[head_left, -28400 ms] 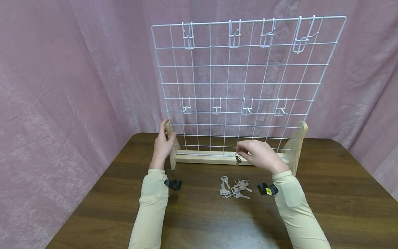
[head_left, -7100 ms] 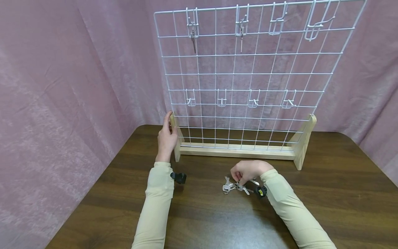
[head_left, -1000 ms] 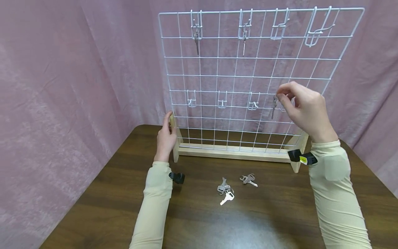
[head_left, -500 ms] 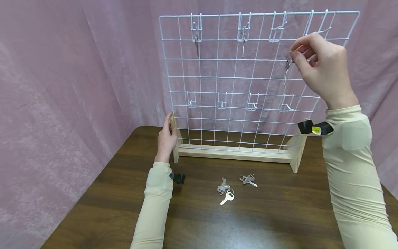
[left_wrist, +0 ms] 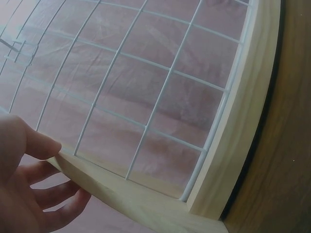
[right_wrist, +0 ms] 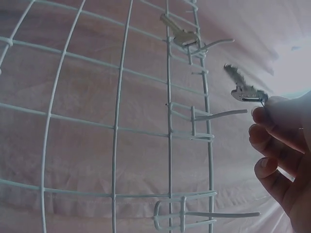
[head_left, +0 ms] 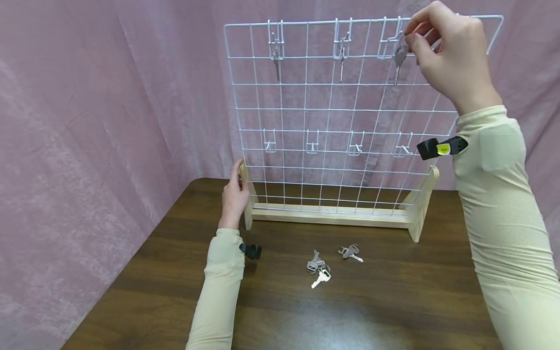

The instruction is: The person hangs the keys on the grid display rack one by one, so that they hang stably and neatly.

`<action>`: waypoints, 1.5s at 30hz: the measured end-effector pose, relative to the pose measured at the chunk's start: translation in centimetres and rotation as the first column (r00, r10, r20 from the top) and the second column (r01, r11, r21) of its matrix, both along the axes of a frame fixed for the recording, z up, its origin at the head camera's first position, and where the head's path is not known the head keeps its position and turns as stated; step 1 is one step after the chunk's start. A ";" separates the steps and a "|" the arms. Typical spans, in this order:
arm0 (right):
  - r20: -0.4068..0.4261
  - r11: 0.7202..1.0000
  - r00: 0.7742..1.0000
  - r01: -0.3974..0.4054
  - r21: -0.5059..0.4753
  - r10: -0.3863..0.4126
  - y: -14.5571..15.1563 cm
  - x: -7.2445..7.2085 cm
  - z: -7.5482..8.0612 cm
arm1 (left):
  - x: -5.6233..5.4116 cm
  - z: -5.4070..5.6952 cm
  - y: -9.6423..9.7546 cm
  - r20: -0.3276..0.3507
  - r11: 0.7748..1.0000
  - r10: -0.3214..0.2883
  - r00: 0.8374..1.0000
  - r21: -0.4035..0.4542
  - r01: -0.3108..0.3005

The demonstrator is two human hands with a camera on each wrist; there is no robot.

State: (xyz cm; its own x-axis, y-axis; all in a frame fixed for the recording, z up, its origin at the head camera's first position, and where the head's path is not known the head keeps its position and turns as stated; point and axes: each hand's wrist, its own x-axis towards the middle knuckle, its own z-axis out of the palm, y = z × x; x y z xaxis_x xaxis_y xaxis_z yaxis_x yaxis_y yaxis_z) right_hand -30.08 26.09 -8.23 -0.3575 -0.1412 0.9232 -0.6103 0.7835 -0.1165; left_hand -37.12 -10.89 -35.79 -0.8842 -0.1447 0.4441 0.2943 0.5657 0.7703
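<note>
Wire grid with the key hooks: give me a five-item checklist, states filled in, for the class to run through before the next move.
1. Held key secure: ok, the right hand pinches it.
2. Likely target, the third top hook from the left, free: ok, nothing hangs on it.
3. Wooden stand steadied: ok, the left hand grips its left upright.
4. Key on that hook: not ok, the right wrist view shows them apart.
5. Key lined up with the hook's tip: cannot tell.
</note>
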 end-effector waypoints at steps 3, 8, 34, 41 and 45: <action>0.033 1.000 0.999 0.030 -0.005 -0.030 -0.1 -0.5 0.7 | 0.0 0.0 0.0 0.007 1.000 0.006 1.000 0.004 -0.006; 0.094 0.996 0.992 0.084 -0.023 -0.082 -0.2 -1.1 1.3 | 0.0 0.1 0.0 0.013 1.000 0.006 1.000 0.012 -0.006; 0.099 0.965 0.994 0.076 -0.251 -0.052 -1.6 -3.0 -0.9 | 0.0 0.1 -0.1 0.022 1.000 -0.001 1.000 0.015 0.000; 0.128 0.940 0.992 0.050 -0.339 -0.007 -2.1 -3.0 -1.3 | 0.2 0.2 0.1 0.026 1.000 -0.003 1.000 0.021 0.003; 0.137 0.937 0.990 0.057 -0.344 -0.010 -2.2 -3.1 -1.2 | 0.2 0.2 0.0 0.022 1.000 -0.004 1.000 0.024 0.003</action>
